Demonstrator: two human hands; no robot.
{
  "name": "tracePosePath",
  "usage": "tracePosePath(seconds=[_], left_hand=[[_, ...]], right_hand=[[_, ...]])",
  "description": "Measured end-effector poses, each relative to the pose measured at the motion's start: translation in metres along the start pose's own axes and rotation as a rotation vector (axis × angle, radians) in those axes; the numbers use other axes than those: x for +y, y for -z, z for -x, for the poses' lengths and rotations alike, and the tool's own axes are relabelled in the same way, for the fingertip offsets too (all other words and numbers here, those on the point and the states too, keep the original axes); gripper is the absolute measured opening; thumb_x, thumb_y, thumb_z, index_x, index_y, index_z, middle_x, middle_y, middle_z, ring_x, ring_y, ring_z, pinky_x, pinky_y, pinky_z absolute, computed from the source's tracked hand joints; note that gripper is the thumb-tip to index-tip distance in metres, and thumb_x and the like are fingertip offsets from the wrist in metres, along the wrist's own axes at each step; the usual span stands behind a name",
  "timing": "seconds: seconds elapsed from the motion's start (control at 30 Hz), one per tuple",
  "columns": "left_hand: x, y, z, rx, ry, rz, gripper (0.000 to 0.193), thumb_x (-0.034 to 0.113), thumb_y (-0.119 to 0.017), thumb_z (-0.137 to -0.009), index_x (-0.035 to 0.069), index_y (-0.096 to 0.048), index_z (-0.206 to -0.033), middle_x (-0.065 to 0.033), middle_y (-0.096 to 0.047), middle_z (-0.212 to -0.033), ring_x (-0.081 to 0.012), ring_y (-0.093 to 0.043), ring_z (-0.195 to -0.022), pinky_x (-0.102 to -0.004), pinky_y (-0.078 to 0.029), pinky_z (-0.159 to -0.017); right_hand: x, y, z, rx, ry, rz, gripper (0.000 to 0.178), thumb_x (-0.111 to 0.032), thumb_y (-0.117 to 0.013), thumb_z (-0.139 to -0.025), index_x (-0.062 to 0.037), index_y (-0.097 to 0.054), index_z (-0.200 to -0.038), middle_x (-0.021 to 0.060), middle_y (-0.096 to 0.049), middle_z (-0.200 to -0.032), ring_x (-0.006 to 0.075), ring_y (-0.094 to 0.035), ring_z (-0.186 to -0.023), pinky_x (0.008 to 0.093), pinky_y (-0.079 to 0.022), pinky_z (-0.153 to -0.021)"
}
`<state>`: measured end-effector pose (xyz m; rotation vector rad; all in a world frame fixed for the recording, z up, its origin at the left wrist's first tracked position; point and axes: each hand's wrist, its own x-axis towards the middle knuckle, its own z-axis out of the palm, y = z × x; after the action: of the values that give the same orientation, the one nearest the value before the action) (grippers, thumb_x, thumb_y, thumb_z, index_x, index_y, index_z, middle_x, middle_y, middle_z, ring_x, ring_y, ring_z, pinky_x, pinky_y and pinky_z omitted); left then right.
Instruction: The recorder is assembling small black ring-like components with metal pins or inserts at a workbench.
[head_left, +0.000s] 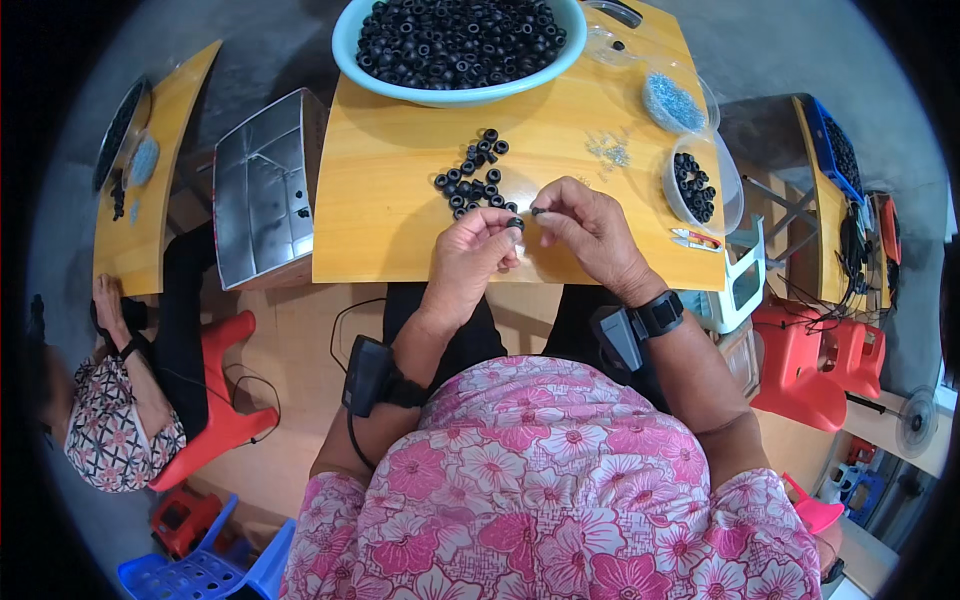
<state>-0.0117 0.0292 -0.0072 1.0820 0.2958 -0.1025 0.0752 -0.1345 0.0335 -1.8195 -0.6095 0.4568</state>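
Observation:
Over the near edge of the table, my left hand pinches a small black ring-shaped part between thumb and fingers. Close beside it, my right hand is closed, with a tiny dark piece at its fingertips; its exact kind is too small to make out. Just beyond my left hand lies a loose group of black ring-shaped parts on the yellow wooden table. A scatter of small clear pieces lies past my right hand.
A light blue basin heaped with black parts stands at the back. To the right are a clear tub of blue-tinted pieces, a tub of black parts and thread snips. A metal-lined box stands left; another person sits beyond.

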Motion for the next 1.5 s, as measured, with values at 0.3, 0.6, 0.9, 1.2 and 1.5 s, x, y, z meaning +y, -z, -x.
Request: tracePosePath(seconds=[0.3, 0.6, 0.9, 1.2, 1.5], left_hand=[[-0.004, 0.000, -0.001, -0.017, -0.032, 0.008, 0.016, 0.010, -0.061, -0.090, 0.006, -0.060, -0.105, 0.0027, -0.058, -0.087, -0.0050, -0.054, -0.072, -0.0214, -0.049, -0.069], [-0.003, 0.000, -0.002, -0.003, -0.031, -0.004, 0.015, 0.010, -0.060, -0.090, 0.006, -0.059, -0.105, 0.0019, -0.060, -0.090, -0.0053, -0.053, -0.073, -0.0207, -0.048, -0.069], [-0.006, -0.001, 0.000, -0.008, -0.103, -0.046, 0.018, 0.009, -0.060, -0.090, 0.003, -0.058, -0.108, -0.0022, -0.061, -0.090, -0.0090, -0.059, -0.080, -0.0237, -0.050, -0.074], [-0.003, -0.004, 0.000, -0.006, -0.104, -0.035, 0.017, 0.008, -0.060, -0.090, 0.002, -0.058, -0.106, -0.0022, -0.062, -0.089, -0.0087, -0.059, -0.077, -0.0239, -0.050, -0.073], [-0.005, -0.004, 0.000, -0.059, -0.152, -0.085, 0.015, 0.006, -0.060, -0.090, 0.002, -0.059, -0.104, -0.0021, -0.061, -0.088, -0.0079, -0.058, -0.076, -0.0233, -0.050, -0.071]], right_hand=[[0.008, -0.014, 0.006, 0.045, -0.135, -0.430, 0.011, 0.003, -0.064, -0.082, 0.0035, -0.059, -0.092, 0.0039, -0.062, -0.082, 0.0087, -0.061, -0.067, 0.0216, -0.050, -0.060], [0.017, -0.018, 0.003, 0.071, -0.132, -0.440, 0.013, 0.005, -0.064, -0.080, 0.0039, -0.060, -0.093, 0.0038, -0.063, -0.083, 0.0070, -0.059, -0.068, 0.0208, -0.049, -0.060], [0.020, -0.021, 0.005, 0.105, -0.113, -0.374, 0.014, 0.002, -0.066, -0.080, 0.0044, -0.064, -0.094, 0.0028, -0.064, -0.082, 0.0060, -0.058, -0.069, 0.0200, -0.049, -0.063], [0.014, -0.012, 0.004, 0.081, -0.139, -0.345, 0.013, -0.001, -0.058, -0.088, 0.0047, -0.063, -0.099, 0.0048, -0.065, -0.083, 0.0094, -0.060, -0.069, 0.0225, -0.050, -0.066], [-0.001, -0.006, 0.005, 0.004, -0.090, -0.219, 0.013, -0.002, -0.056, -0.089, 0.0044, -0.063, -0.098, 0.0050, -0.065, -0.081, 0.0088, -0.061, -0.069, 0.0227, -0.050, -0.067]])
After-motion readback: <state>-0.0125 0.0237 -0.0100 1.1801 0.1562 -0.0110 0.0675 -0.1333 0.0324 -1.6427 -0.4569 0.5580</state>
